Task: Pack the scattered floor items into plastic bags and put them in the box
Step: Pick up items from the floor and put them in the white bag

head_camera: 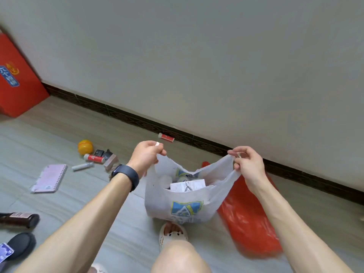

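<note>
Bag (pixel 183 201), white with a blue logo, hangs open between both hands, a carton (pixel 189 185) inside. Left hand (pixel 144 154) pinches one handle, right hand (pixel 248 162) the other, held apart. Red bag (pixel 250 223) lies just beside it; red box (pixel 17 79) stands far left by the wall.

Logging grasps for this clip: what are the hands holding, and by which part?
The white plastic bag: left hand pinches one handle, right hand the other.
</note>
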Motion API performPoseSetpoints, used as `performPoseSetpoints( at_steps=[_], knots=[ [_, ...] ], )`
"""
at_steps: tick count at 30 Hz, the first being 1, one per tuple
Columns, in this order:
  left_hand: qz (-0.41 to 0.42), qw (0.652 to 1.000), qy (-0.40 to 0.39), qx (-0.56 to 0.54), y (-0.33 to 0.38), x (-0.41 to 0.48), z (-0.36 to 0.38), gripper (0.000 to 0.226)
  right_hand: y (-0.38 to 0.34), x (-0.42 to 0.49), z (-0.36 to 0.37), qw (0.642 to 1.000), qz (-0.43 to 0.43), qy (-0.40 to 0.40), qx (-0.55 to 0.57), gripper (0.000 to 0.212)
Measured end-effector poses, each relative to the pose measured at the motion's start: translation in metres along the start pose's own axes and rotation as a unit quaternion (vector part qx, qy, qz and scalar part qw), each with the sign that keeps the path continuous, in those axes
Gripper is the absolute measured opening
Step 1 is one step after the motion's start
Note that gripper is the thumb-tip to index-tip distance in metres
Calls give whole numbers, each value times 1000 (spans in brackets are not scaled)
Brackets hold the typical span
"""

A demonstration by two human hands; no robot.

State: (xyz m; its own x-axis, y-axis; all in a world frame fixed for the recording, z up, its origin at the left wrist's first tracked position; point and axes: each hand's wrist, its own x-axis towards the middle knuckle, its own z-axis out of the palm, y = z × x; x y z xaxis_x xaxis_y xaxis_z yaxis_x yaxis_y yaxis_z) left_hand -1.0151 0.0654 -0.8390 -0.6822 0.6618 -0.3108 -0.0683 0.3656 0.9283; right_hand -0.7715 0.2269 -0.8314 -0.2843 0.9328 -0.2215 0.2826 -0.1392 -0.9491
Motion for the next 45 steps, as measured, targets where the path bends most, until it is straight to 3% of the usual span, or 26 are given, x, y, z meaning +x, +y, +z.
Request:
performPoseSetpoints(
  at_steps=[2,4,7,9,11,14,18,24,27,29,33,37,41,43,45],
  knots=[
    [13,992,-26,126,-15,-11,-9,20,7,-11,16,996,-38,-38,-64,36],
    [-17,985,-29,171,-36,-21,-15,14,21,-19,26,965,-79,-95,-229,30],
    [8,967,-11,256,-59,-31,-16,46,42,-29,30,832,-109,-160,-521,30],
    [63,939,-21,338,-67,-31,-15,48,55,-33,28,765,-94,-162,-616,36],
    [89,887,-30,453,-70,-30,-12,29,62,-35,24,722,-76,-148,-671,41],
    [69,775,-20,628,-68,-27,-6,10,69,-30,19,664,-41,-154,-730,61],
    [34,683,-30,729,-79,-17,-1,40,76,-14,11,625,16,-172,-761,92],
    [65,621,-27,781,-91,-1,-7,100,60,23,9,635,-37,-144,-758,108],
    [10,596,-67,800,-87,5,-19,102,77,23,11,640,-46,-149,-753,110],
    [-6,619,-106,778,-87,3,-25,98,94,15,10,640,-43,-159,-751,103],
    [54,671,-144,725,-102,-3,-23,79,109,0,15,655,-77,-152,-736,89],
    [99,678,-159,711,-112,-6,-7,59,116,-8,26,670,-103,-141,-721,90],
    [97,681,-138,712,-129,-8,3,48,106,-6,30,750,-48,-147,-643,95],
    [62,721,-72,687,-139,-9,1,43,102,-4,28,777,-19,-153,-610,89],
    [-27,785,-32,618,-150,-9,-8,46,105,-1,27,785,-28,-148,-601,85]
  ],
)
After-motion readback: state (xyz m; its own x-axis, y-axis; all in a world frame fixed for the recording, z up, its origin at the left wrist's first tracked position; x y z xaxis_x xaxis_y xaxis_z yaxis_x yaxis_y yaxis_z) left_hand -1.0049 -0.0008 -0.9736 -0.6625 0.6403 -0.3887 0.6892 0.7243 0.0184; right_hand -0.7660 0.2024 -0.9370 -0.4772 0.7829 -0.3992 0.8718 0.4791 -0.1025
